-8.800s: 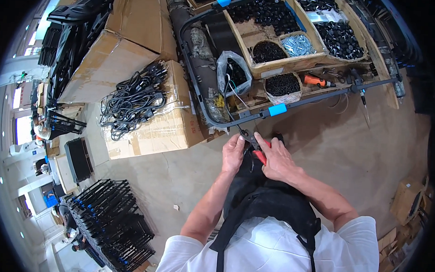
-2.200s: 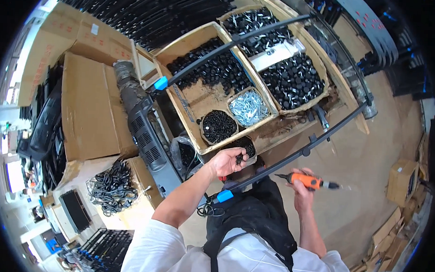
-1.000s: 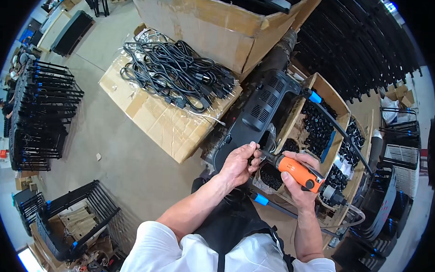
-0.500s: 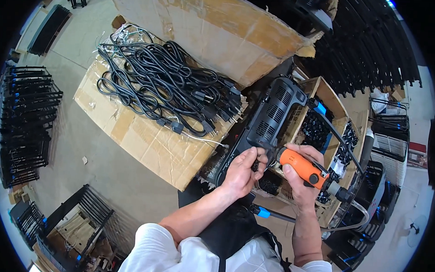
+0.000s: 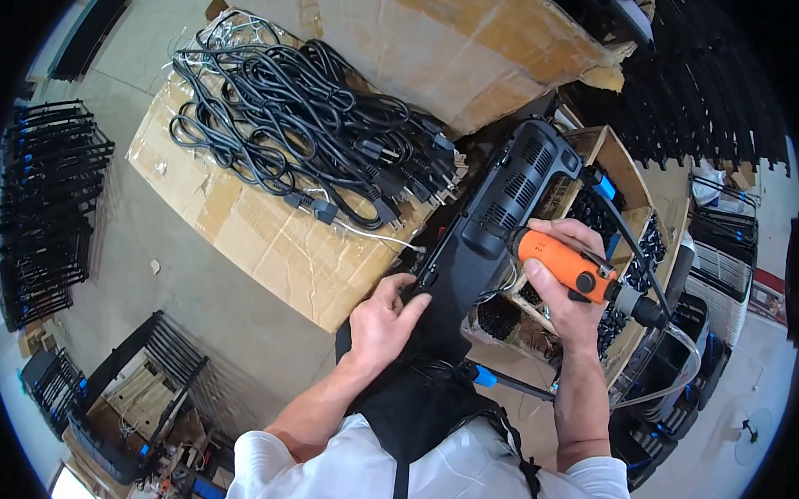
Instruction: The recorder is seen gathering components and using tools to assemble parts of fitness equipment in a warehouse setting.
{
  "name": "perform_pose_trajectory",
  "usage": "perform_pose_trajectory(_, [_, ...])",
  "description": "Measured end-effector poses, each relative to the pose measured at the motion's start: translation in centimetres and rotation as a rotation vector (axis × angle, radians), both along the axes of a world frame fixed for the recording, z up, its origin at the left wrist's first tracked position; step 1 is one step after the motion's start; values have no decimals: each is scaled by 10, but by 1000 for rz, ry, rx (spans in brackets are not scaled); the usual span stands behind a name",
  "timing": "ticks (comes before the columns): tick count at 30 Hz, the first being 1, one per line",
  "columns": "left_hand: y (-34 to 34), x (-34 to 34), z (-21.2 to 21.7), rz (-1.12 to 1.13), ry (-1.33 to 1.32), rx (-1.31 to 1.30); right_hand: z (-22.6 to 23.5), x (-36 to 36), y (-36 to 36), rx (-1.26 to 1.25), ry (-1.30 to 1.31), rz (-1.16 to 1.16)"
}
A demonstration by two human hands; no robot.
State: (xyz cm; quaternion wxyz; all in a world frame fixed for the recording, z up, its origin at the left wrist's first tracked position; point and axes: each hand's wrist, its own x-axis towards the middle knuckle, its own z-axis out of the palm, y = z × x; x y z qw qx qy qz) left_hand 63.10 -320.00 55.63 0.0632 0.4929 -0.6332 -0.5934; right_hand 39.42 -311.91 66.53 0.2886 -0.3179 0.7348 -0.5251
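Half a second ago the left hand (image 5: 386, 324) was curled at the near edge of the long black panel (image 5: 493, 222), and now it lies flatter there, with its fingers stretched out and pressed onto the dark edge. Both hands sit a bit lower in the view than before, and the pile of black power cords (image 5: 303, 123) has slid up and to the left (the head has turned a little).

The right hand (image 5: 567, 290) is wrapped tight around the orange power screwdriver (image 5: 570, 266). Its tip points left, toward the black panel, and seems to touch it just below the rows of vent slots, but the very tip is too small to see well. A clear hose (image 5: 668, 364) loops out from the grey back end of the tool.

The black panel runs slanted between the two hands, from the left hand up and to the right. The left hand holds its lower end and the right hand is just beside its middle. The cords lie on a flat brown cardboard box (image 5: 250, 231) to the left of the panel. Open boxes of small black parts (image 5: 633, 249) sit to the right, behind the tool
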Motion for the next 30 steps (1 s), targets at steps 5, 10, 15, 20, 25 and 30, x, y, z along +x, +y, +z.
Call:
perform_pose_trajectory(5, [10, -17, -15, -79, -138, -432, -7, -1, -1, -5, 43, 74])
perform_pose_trajectory(10, [14, -18, -26, -44, -128, -414, -8, -1, 0, 11, 56, 83])
perform_pose_trajectory(15, [16, -18, -27, -23, -98, -414, -11, -3, -4, 27, 140, 144])
perform_pose_trajectory(20, [15, -18, -25, -23, -40, -458, -15, -2, -8, 9, 119, 144])
perform_pose_trajectory(25, [13, -16, -29, -47, -7, -513, -12, -2, -10, 35, 126, 134])
perform_pose_trajectory(30, [14, -15, -34, -55, 40, -574, -14, -1, -12, 38, 156, 138])
